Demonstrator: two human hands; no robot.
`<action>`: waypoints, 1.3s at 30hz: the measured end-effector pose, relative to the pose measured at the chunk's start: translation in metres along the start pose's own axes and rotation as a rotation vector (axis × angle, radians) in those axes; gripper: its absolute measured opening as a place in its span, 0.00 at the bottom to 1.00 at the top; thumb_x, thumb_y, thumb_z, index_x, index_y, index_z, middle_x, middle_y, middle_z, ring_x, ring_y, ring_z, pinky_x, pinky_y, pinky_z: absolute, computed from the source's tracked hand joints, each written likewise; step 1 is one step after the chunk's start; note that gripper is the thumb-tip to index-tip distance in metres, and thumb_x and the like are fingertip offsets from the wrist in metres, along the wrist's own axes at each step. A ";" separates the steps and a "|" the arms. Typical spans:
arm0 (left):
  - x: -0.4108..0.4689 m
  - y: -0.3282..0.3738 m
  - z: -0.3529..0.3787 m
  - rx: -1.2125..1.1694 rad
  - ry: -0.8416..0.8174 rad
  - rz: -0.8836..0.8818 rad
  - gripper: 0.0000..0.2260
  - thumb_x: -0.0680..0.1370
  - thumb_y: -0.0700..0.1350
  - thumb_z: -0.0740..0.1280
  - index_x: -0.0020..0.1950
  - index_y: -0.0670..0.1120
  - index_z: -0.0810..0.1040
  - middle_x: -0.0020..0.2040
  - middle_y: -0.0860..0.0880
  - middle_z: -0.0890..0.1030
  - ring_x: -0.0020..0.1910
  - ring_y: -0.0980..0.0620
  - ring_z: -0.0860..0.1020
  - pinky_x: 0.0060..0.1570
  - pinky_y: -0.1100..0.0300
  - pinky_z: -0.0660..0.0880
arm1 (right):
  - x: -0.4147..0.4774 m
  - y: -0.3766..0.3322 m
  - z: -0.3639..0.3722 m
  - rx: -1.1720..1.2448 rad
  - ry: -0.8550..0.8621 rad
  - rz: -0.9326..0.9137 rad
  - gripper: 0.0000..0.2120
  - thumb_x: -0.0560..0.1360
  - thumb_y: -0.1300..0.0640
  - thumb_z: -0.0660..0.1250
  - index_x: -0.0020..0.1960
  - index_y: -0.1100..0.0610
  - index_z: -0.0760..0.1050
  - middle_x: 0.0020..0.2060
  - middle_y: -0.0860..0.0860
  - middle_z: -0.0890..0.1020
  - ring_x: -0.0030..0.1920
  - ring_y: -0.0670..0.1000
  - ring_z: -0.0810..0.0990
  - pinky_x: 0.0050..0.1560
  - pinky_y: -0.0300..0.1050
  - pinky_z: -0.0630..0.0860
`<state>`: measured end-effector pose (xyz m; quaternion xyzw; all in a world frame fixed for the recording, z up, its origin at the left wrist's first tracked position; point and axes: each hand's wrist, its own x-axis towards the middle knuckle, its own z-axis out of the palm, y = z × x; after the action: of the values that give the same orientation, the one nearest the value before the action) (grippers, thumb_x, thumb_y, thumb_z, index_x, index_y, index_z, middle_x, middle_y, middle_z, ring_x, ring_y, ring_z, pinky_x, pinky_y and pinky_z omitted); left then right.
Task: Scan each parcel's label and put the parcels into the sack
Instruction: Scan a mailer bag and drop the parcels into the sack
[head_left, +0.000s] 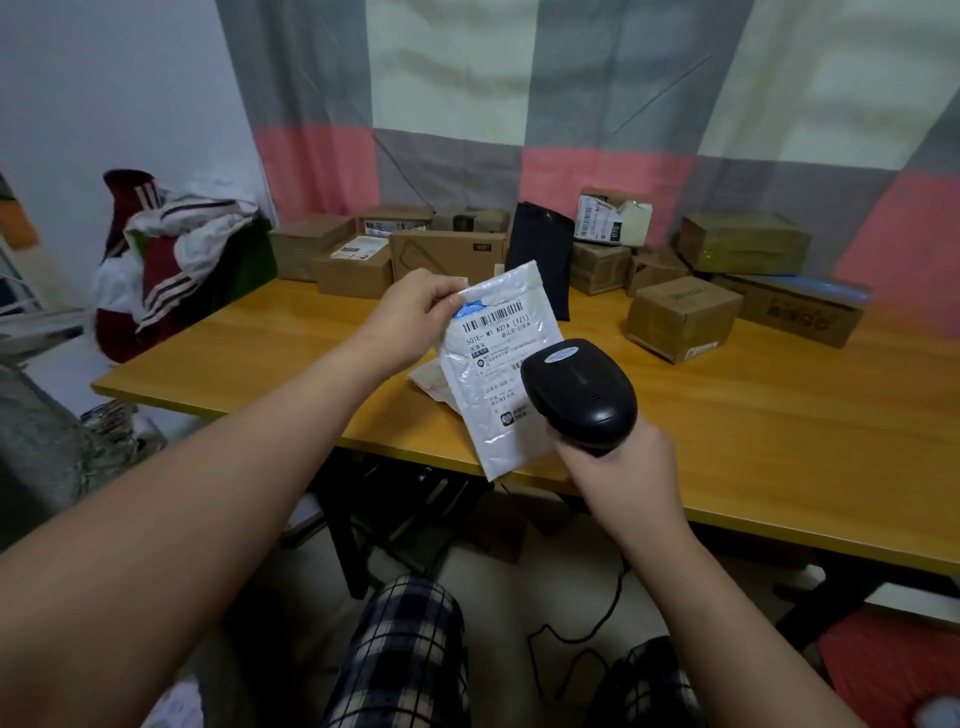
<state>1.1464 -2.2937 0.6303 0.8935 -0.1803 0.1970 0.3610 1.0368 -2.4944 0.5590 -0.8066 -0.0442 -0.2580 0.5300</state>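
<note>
While the left hand (415, 306) pinches the mailer (496, 379) near upright, the right hand (618, 470) grips the scanner (579, 395).

Both bare arms reach forward, and each of the two hands grips something.

The left forearm (208, 467) runs from the lower left corner up towards the middle. At its end the left hand (415, 306) is raised, thumb and fingers pinching the upper left corner of a white padded plastic mailer (498, 410), which hangs tilted with its printed label facing the person. The right forearm (727, 597) comes up from the lower right. The right hand (615, 470) sits lower and nearer, fingers curled round the handle of a black plastic handheld barcode scanner (579, 395), whose head overlaps the mailer's lower right part.
</note>
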 end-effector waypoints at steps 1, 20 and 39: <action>0.001 0.001 0.000 -0.003 0.041 -0.018 0.09 0.80 0.41 0.64 0.56 0.40 0.81 0.45 0.53 0.76 0.43 0.60 0.72 0.36 0.74 0.65 | 0.000 -0.001 0.001 -0.005 0.009 -0.004 0.10 0.66 0.52 0.76 0.39 0.46 0.74 0.29 0.39 0.78 0.37 0.34 0.77 0.32 0.25 0.69; -0.005 -0.002 -0.001 -0.068 0.175 -0.089 0.05 0.77 0.42 0.68 0.50 0.42 0.81 0.39 0.58 0.75 0.38 0.63 0.74 0.33 0.79 0.68 | -0.007 -0.015 0.009 0.009 -0.068 0.143 0.14 0.69 0.51 0.72 0.31 0.61 0.78 0.22 0.49 0.79 0.23 0.43 0.77 0.26 0.30 0.70; -0.114 -0.035 -0.058 -0.433 0.395 -0.258 0.08 0.78 0.40 0.68 0.45 0.54 0.77 0.32 0.52 0.81 0.23 0.54 0.77 0.23 0.63 0.73 | -0.018 -0.046 0.085 0.211 -0.335 0.091 0.09 0.64 0.50 0.76 0.41 0.49 0.79 0.29 0.44 0.80 0.35 0.46 0.79 0.38 0.44 0.76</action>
<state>1.0520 -2.2077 0.5938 0.7560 -0.0297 0.2763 0.5927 1.0365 -2.3963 0.5627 -0.7794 -0.1220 -0.0901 0.6078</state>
